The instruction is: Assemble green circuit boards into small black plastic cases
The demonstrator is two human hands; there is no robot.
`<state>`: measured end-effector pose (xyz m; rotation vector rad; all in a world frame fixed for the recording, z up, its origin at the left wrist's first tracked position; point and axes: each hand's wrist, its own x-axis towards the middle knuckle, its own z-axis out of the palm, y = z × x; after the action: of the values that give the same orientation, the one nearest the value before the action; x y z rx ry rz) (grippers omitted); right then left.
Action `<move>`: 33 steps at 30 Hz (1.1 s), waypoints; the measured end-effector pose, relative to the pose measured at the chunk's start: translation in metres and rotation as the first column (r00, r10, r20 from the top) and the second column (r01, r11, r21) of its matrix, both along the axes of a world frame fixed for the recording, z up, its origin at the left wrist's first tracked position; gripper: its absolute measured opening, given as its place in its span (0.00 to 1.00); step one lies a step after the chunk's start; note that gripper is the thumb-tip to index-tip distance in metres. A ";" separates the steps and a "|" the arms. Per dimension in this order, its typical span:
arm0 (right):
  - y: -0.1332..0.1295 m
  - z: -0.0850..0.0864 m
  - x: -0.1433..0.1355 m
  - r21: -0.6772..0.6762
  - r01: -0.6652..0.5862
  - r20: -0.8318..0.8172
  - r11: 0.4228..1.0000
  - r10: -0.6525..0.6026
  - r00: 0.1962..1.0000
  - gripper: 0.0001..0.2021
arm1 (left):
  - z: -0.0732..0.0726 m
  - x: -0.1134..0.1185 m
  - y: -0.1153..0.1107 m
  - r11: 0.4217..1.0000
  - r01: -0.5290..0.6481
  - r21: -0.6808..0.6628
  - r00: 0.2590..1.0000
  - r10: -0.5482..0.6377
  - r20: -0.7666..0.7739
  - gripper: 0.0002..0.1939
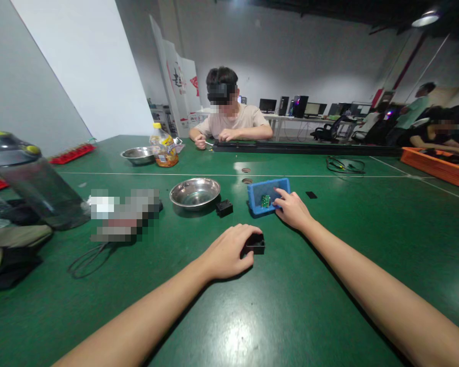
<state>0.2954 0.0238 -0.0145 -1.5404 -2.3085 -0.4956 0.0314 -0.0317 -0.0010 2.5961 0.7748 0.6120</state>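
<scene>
My left hand (pixel 233 250) is closed around the left side of an open black box (pixel 257 244) on the green table, thumb in front and fingers behind. My right hand (pixel 290 208) is at the right side of a blue tray (pixel 255 202), its fingers apart and reaching over the rim. Inside the tray lie small green circuit boards (pixel 265 201), close to my right fingertips; nothing shows between those fingers. Another black box (pixel 224 208) sits between the tray and a shiny metal bowl (pixel 195 193).
Across the green table (pixel 199 326) a person (pixel 233 120) works beside a long black bar (pixel 306 149). A bottle (pixel 164 148) and second bowl (pixel 137 155) stand back left, a large jug (pixel 38 178) at left. A black piece (pixel 311 194) lies right of the tray.
</scene>
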 end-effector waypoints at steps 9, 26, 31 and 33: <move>-0.005 0.007 -0.014 0.014 -0.070 0.140 0.997 0.067 0.988 0.10 | -0.001 0.000 0.000 1.000 -0.010 0.009 1.000 0.010 -0.002 0.23; -0.010 0.008 -0.026 -0.062 -0.177 0.115 0.982 0.183 0.976 0.10 | -0.002 0.000 0.001 1.000 -0.005 0.010 1.000 0.005 0.003 0.23; -0.005 0.006 -0.022 -0.046 -0.132 0.072 0.990 0.135 0.988 0.09 | -0.002 0.000 0.001 1.000 -0.010 0.005 1.000 0.010 0.005 0.23; -0.001 0.005 -0.018 -0.038 -0.107 0.057 0.994 0.109 0.992 0.09 | -0.002 0.000 0.001 1.000 -0.011 0.003 1.000 0.011 0.009 0.23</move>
<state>0.2771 0.0227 -0.0094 -1.4252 -2.4415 -0.4814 0.0315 -0.0310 -0.0028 2.5915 0.7859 0.6283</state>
